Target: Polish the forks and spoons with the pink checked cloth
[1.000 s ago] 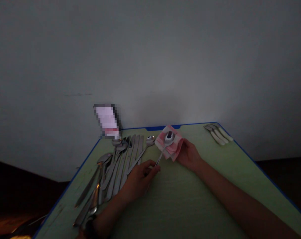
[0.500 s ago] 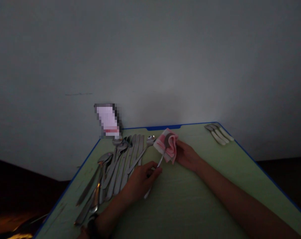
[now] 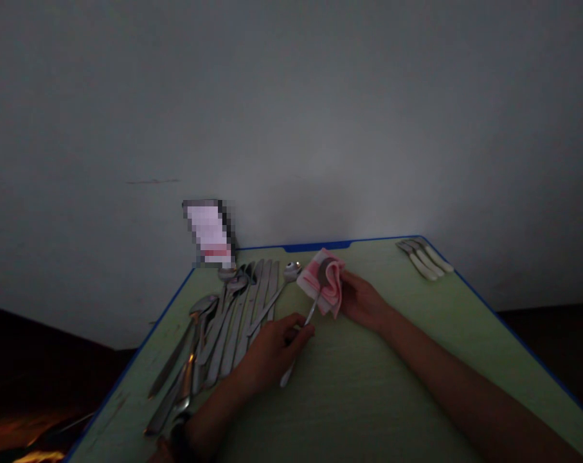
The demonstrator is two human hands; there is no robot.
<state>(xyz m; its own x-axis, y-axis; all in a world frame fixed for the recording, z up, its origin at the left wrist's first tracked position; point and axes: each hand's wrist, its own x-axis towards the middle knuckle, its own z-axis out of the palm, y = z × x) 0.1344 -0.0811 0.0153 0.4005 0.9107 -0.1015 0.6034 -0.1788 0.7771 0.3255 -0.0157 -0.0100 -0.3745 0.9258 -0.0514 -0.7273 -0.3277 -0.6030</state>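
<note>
My left hand (image 3: 276, 350) is closed around the handle of a metal spoon (image 3: 311, 313), which slants up and away from me. The spoon's bowl lies against a folded pink and white cloth (image 3: 315, 273). From the right, my right hand (image 3: 361, 299) grips this cloth; its fingertips are hidden behind the folds. Just left of the cloth, another spoon (image 3: 291, 273) rests on the table. Several table knives (image 3: 245, 315) and more spoons (image 3: 204, 305) lie in a loose, partly overlapping group beside my left forearm.
The green table (image 3: 368, 386) has a blue edge and stands against a grey wall (image 3: 320, 116). A phone with a blurred screen (image 3: 208, 231) leans on the wall at the back left. Three forks with pale handles (image 3: 425, 260) lie at the far right corner.
Almost nothing differs. The spoon and cloth stay in the same place, with only a very slight shift of the spoon's handle end.
</note>
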